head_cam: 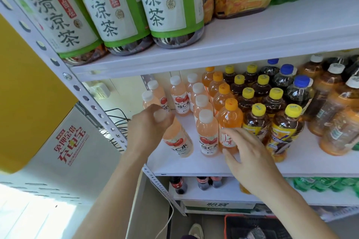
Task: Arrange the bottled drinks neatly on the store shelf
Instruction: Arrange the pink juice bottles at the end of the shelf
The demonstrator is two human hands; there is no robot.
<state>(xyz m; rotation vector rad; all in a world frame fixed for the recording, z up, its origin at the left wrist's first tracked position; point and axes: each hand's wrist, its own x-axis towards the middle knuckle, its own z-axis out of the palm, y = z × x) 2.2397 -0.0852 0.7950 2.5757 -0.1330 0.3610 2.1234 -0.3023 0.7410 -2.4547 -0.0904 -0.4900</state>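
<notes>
1. The middle shelf is bounded at the left of the frame by a perforated post and overhead by the upper shelf. Its front edge runs across the lower centre.
2. Bare board is seen at the shelf's left front corner, and again behind the pink bottle.
3. To the right, the room is closed off by a white-capped row, an orange bottle and yellow-capped bottles, all packed side by side.
4. The pink bottle is found at the left front of the shelf, tilted. Its long axis runs from the cap at upper left to the base at lower right, and its label is turned toward the camera.
5. Its top is grasped by the left hand, with the fingers curled round the cap.
6. The right hand is held released, fingers spread, in front of the orange bottle's label. Whether it touches the bottle cannot be told.
</notes>
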